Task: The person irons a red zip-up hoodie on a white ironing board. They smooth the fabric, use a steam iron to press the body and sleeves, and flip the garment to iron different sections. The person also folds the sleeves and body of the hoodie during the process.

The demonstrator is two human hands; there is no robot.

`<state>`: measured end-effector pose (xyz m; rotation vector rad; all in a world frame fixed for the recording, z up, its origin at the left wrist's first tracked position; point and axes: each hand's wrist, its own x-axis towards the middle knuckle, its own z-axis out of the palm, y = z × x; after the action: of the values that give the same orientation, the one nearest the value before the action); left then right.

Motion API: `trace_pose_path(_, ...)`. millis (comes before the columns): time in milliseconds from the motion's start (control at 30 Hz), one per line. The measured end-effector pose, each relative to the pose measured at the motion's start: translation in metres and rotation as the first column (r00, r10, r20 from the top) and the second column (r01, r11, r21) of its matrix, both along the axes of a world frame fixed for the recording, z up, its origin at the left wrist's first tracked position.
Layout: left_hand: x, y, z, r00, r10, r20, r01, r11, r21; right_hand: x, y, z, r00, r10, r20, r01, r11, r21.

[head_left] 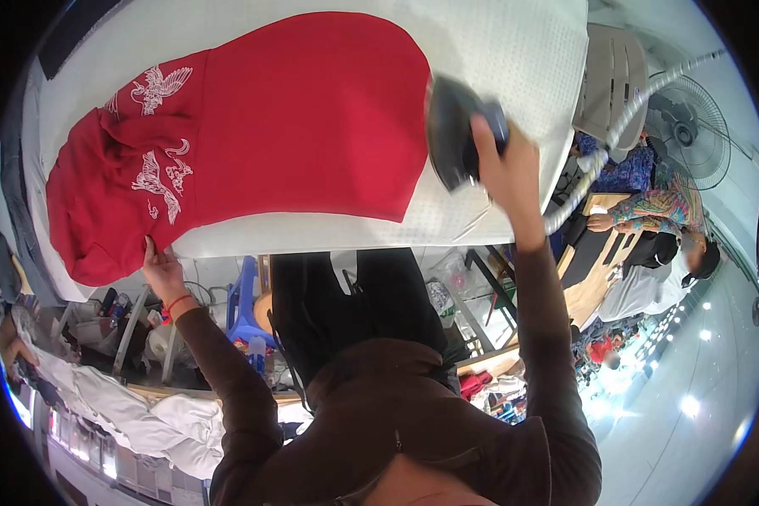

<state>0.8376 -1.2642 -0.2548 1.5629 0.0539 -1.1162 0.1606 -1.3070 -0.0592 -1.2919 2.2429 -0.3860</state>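
Note:
A red garment (312, 126) lies across the white padded ironing table (514, 51). Its right part is spread flat, while its left part is bunched in folds and carries white crane-like bird patterns. My left hand (165, 274) is at the near edge of the bunched part, fingers closed on the cloth; the fingertips are partly hidden. A dark iron (454, 135) is in my right hand (510, 173), with fingers wrapped round its handle. The iron is at the garment's right end, beside the cloth's edge, slightly blurred. Whether its sole touches the table cannot be seen.
A pale wrapped hose (616, 126) runs up at the right, by a beige plastic chair (613, 80) and a standing fan (687, 131). Another person (666, 219) works at a wooden table beyond. A blue stool (244, 299) and white cloth (173, 426) are below the table's near edge.

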Motion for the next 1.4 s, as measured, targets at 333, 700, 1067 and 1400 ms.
trace_pose_path(333, 0.001, 0.001, 0.002, 0.994, 0.058, -0.09, -0.054, 0.997, 0.048, 0.07, -0.071, -0.068, 0.874, 0.415, -0.253, -0.419, 0.907, 0.042)
trace_pose_path(700, 0.005, 0.001, -0.001, 0.986, 0.088, -0.142, -0.078, 0.995, 0.069, 0.052, 0.097, -0.053, 0.834, 0.544, -0.093, -0.512, 0.826, 0.236)
trace_pose_path(1067, -0.034, -0.006, 0.029, 0.999, 0.046, -0.026, -0.045, 0.998, 0.035, -0.023, 0.121, 0.01, 0.874, 0.484, -0.041, -0.446, 0.833, 0.328)
trace_pose_path(1400, -0.361, 0.129, 0.09, 0.678, -0.731, -0.084, 0.731, 0.657, 0.181, 0.023, -0.101, -0.052, 0.89, 0.455, -0.015, -0.455, 0.89, 0.03)
